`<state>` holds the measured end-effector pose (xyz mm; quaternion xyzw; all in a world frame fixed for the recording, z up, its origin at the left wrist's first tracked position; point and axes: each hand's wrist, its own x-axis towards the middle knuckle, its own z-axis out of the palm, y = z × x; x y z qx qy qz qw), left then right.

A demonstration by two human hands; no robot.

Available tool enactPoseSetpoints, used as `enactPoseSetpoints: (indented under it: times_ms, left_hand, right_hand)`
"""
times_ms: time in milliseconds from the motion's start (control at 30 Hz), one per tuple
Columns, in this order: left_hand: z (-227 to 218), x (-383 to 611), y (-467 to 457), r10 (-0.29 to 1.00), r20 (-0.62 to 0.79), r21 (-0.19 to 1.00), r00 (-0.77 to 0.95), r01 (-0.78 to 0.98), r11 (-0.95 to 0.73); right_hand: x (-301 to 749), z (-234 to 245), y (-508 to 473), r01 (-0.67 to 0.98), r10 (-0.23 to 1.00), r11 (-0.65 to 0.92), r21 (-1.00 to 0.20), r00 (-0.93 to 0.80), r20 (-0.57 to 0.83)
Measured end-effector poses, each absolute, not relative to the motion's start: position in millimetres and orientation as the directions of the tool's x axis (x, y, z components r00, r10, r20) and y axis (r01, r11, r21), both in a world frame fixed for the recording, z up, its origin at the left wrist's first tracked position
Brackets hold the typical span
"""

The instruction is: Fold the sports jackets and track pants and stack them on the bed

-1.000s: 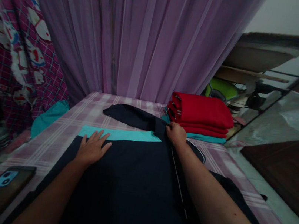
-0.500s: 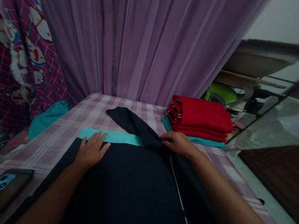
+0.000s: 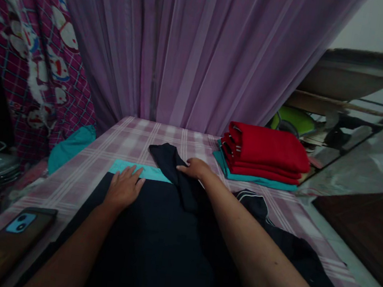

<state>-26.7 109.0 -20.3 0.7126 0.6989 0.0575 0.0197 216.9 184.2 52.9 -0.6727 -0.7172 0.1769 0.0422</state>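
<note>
A dark navy garment (image 3: pixel 157 225) lies spread in front of me, with a turquoise strip (image 3: pixel 156 174) showing along its far edge. My left hand (image 3: pixel 124 188) rests flat there, fingers spread, fingertips on the strip and palm on the dark cloth. Farther right, my right hand (image 3: pixel 195 168) grips a loose fold of the garment, thumb and forefinger on the cloth. Beyond the strip, the narrow end of that fold points away to the left. White-piped dark cloth (image 3: pixel 254 203) lies crumpled to the right, partly behind my right forearm.
A folded stack of red cloth (image 3: pixel 269 150) sits on turquoise cloth (image 3: pixel 261 181) at the back right of the plaid-covered table (image 3: pixel 135 137). At the left edge lies a phone (image 3: pixel 7 245). Purple curtains (image 3: pixel 191 47) hang behind, and a turquoise bundle (image 3: pixel 70 147) is at left.
My right hand has moved left, drawing the dark fold across the garment and the strip. White-piped cloth now shows at right. My left hand stays on the garment; the view has shifted slightly.
</note>
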Motion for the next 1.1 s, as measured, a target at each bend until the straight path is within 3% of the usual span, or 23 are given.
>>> enactPoseSetpoints:
  times_ms: [100,167,300,400,500,667,867,1000,1067,1100]
  left_hand:
    - [-17,-33,111,0.990,0.139,0.142,-0.012,0.990,-0.008]
    - [-16,-36,112,0.987,0.156,0.149,-0.039,0.989,0.016]
    - [-11,-40,121,0.994,0.095,0.105,-0.061,0.993,0.051]
    - [7,-42,135,0.999,-0.042,-0.015,0.003,1.000,-0.004]
    - [36,-45,143,0.987,-0.127,-0.119,0.098,0.986,-0.113]
    - [75,-53,121,0.959,-0.055,-0.183,0.277,0.942,-0.282]
    - [77,-79,48,0.900,0.038,-0.153,0.435,0.892,-0.425]
    - [56,-88,5,0.880,-0.073,-0.166,0.469,0.865,-0.474]
    - [45,-88,-4,0.894,-0.100,-0.157,0.436,0.881,-0.447]
    - [42,-88,-6,0.902,-0.102,-0.149,0.420,0.890,-0.431]
  right_hand:
    - [213,52,184,0.936,0.987,0.026,-0.352,-0.080,-0.138]
    - [230,60,177,0.870,0.999,0.026,-0.492,-0.044,-0.026]
    - [281,91,141,0.459,0.985,0.115,-0.881,0.063,0.161]
    - [313,119,89,0.200,0.975,0.157,-0.967,0.125,0.184]
    - [331,140,28,0.188,0.968,0.161,-0.969,0.163,0.192]
    - [348,152,-58,0.263,0.983,0.149,-0.953,0.068,0.172]
    - [357,136,-129,0.311,0.952,0.035,-0.950,-0.299,-0.063]
    - [357,108,-144,0.521,0.724,0.094,-0.849,-0.621,-0.301]
    - [361,97,-138,0.637,0.678,0.135,-0.759,-0.618,-0.398]
    - [365,93,-130,0.686,0.720,0.124,-0.717,-0.559,-0.411]
